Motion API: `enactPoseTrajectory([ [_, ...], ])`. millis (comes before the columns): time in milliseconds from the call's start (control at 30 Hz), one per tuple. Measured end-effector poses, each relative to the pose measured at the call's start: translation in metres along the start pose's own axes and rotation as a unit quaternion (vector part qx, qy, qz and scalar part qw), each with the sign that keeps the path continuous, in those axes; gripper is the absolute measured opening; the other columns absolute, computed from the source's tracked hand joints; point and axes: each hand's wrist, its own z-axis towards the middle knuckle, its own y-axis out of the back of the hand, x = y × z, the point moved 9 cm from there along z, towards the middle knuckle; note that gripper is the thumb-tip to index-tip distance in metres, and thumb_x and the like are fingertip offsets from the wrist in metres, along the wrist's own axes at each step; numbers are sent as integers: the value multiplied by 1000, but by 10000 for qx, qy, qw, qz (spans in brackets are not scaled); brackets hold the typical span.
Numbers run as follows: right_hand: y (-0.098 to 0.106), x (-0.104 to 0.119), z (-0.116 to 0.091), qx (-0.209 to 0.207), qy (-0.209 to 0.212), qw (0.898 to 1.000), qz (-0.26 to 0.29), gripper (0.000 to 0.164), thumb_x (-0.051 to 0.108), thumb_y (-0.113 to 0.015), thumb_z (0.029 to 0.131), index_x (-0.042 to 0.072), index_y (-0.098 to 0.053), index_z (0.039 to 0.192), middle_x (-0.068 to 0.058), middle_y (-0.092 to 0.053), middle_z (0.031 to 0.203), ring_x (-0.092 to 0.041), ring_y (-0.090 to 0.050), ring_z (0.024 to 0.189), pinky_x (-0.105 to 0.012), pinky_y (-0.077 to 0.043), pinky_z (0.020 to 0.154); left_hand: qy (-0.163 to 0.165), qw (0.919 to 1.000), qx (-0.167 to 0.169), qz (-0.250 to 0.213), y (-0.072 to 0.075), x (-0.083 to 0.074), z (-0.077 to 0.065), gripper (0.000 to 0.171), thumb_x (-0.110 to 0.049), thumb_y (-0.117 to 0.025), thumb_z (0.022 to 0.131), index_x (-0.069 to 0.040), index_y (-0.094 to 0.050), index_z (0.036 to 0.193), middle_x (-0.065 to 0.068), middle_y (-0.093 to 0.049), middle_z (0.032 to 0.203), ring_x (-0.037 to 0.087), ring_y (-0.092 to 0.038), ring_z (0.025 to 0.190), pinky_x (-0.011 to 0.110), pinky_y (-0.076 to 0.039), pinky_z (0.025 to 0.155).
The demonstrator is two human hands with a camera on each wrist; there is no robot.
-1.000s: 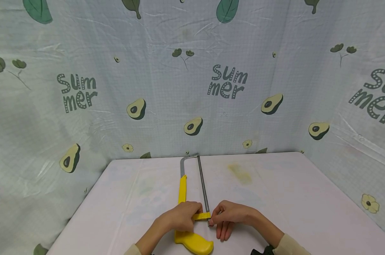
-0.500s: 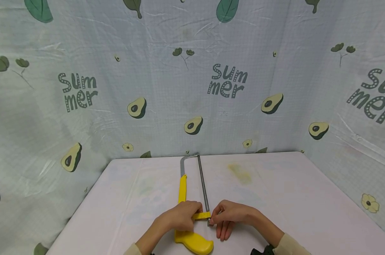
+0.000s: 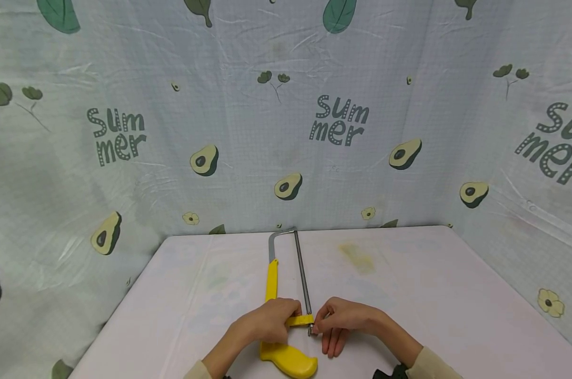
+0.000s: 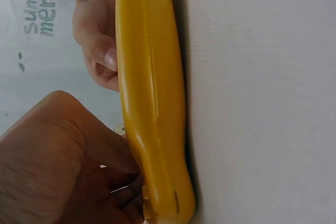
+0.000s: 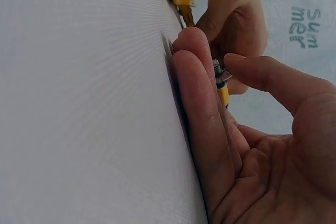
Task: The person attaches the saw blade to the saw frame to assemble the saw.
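A hacksaw with a yellow handle (image 3: 292, 361) lies on the table, its silver frame end pointing away from me. My left hand (image 3: 270, 320) grips the yellow frame just ahead of the handle, its fingers curled over it. At the near end of the saw's blade (image 3: 302, 273), my right hand (image 3: 344, 318) pinches a small metal wing nut (image 3: 310, 330) between thumb and forefinger. In the right wrist view the nut (image 5: 219, 72) shows by the thumb tip, while the other fingers (image 5: 197, 87) lie low along the tabletop. The handle (image 4: 152, 77) fills the middle of the left wrist view.
A pale cloth covers the table (image 3: 399, 284), with a faint yellow stain right of the saw. Behind and on both sides hangs a light curtain (image 3: 238, 105) printed with avocados and lettering. The saw's far end reaches close to the table's back edge.
The small wing nut shows at a slightly different angle under my right fingertips, as if turned a little. Both hands and the hacksaw stay in place.
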Motion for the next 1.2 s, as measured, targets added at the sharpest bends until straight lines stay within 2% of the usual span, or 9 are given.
enactPoseTrajectory([
  [367,4,-3,2,19,-43,10000,7,27,25,-64,97,1,-72,107,-6,-74,73,-10,-72,58,-23,-57,55,-56,10000,-30,-45,0,0,3,42,1,-72,66,-22,-62,100,-10,-56,83,6,-50,74,22,-44,70],
  [600,4,-3,2,36,-34,10000,36,27,25,-65,96,1,-72,106,-6,-74,73,-10,-72,58,-23,-57,55,-111,9999,-57,-55,-1,-1,5,28,-4,-71,79,-21,-62,100,-10,-56,83,5,-51,75,21,-44,73],
  [733,5,-2,1,20,-29,10000,9,27,25,-65,97,1,-72,106,-6,-74,73,-11,-72,58,-23,-57,55,-97,9999,-72,-33,-1,-1,6,26,-5,-72,81,-21,-62,100,-10,-56,83,5,-51,76,21,-45,73],
  [1200,4,-2,1,15,-21,10000,18,26,24,-65,96,1,-72,106,-6,-74,73,-11,-72,58,-23,-57,55,-24,9999,-57,-149,-1,1,6,35,-1,-70,73,-22,-62,99,-10,-58,83,6,-52,75,21,-45,70],
])
